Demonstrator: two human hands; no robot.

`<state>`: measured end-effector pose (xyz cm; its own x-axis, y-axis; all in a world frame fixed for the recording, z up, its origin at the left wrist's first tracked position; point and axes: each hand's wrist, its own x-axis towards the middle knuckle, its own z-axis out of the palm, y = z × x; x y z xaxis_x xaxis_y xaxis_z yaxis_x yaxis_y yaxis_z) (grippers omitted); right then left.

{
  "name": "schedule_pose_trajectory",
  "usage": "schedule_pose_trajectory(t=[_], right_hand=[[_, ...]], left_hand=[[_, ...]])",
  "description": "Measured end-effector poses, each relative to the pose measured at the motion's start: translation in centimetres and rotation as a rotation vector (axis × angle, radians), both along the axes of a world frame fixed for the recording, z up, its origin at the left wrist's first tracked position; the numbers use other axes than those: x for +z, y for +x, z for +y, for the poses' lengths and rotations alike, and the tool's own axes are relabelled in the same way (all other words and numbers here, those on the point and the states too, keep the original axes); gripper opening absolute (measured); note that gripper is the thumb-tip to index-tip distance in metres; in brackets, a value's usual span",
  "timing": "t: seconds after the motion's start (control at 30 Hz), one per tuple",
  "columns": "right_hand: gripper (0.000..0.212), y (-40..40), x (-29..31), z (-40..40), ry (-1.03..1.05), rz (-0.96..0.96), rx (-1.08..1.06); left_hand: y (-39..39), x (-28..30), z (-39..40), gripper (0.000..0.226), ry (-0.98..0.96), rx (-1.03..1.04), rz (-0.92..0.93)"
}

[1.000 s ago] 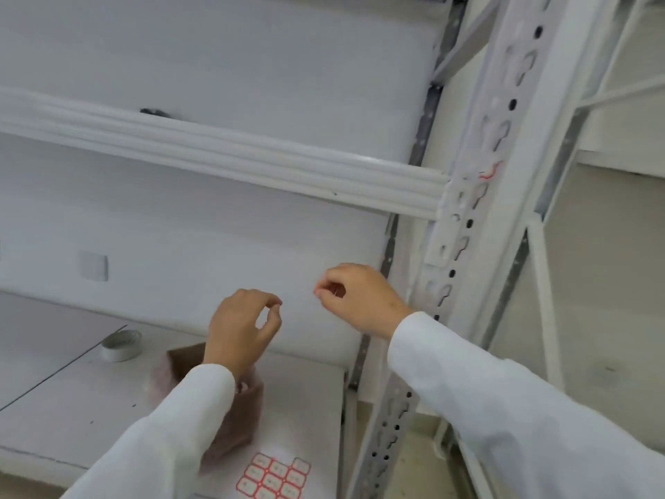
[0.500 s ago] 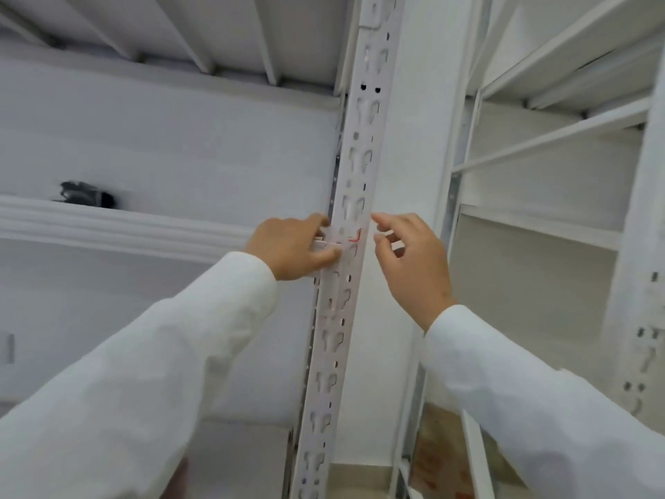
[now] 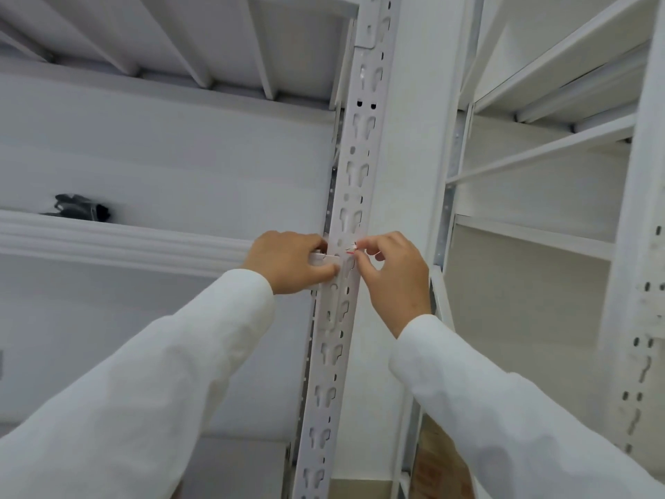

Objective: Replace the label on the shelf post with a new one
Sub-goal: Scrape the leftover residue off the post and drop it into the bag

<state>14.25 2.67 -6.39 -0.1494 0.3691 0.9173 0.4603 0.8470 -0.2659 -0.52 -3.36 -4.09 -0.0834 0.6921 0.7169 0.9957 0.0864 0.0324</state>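
Up on the left, we see a dark, crumpled object [image 3: 81, 207] lying on a white shelf [image 3: 118, 241]; it is too blurred for us to say what it is, and it is the only thing we can see stored on any shelf here. Above it, the ribbed underside of a higher shelf [image 3: 201, 41] slants across the top of the view.

Moving toward the middle, our left hand [image 3: 288, 261] reaches up in a white sleeve [image 3: 151, 383] to the shelf post [image 3: 347, 174], a white upright punched with keyhole slots. The fingers and thumb of that hand are curled and pinch a small white piece [image 3: 324, 260] against the left edge of the post, level with the shelf's front lip.

Just to the right, on the face of the post, sits the label [image 3: 351, 249], a small white tag with a red edge. Our right hand [image 3: 394, 273] meets it from the right side, forefinger and thumb bent and nipping its right end. The two hands are close together, with the post between them.

Further right stands a second shelving unit [image 3: 539, 228], and at the far right another slotted post [image 3: 644, 318].
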Motion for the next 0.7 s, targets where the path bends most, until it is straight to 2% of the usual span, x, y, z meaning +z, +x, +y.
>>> schedule_pose_trajectory(t=[0.2, 0.3, 0.4, 0.47, 0.53, 0.6, 0.7], right_hand=[[0.01, -0.5, 0.6, -0.2, -0.11, 0.018, -0.004], [0.01, -0.1, 1.1, -0.2, -0.168, 0.054, 0.076], [0.009, 0.5, 1.5, 0.2, -0.133, 0.115, 0.145], [0.005, 1.1, 1.7, 0.6, 0.051, 0.068, 0.086], [0.009, 1.6, 2.1, 1.2, 0.448, -0.116, -0.07], [0.009, 2.0, 2.8, 2.2, 0.768, -0.288, -0.128], [0.011, 2.1, 4.2, 2.7, 0.95, -0.449, -0.138]], left_hand=[[0.0, -0.1, -0.1, 0.036, -0.027, 0.008, -0.003], [0.2, -0.1, -0.1, 0.036, -0.038, 0.002, -0.002], [0.1, 0.1, -0.2, 0.033, -0.043, 0.0, -0.008], [0.1, 0.3, -0.3, 0.034, -0.049, 0.004, 0.004], [0.1, 0.3, -0.3, 0.035, -0.045, 0.009, 0.009], [0.1, 0.3, -0.2, 0.036, -0.037, 0.012, 0.004], [0.1, 0.3, -0.1, 0.034, -0.035, 0.01, 0.003]])
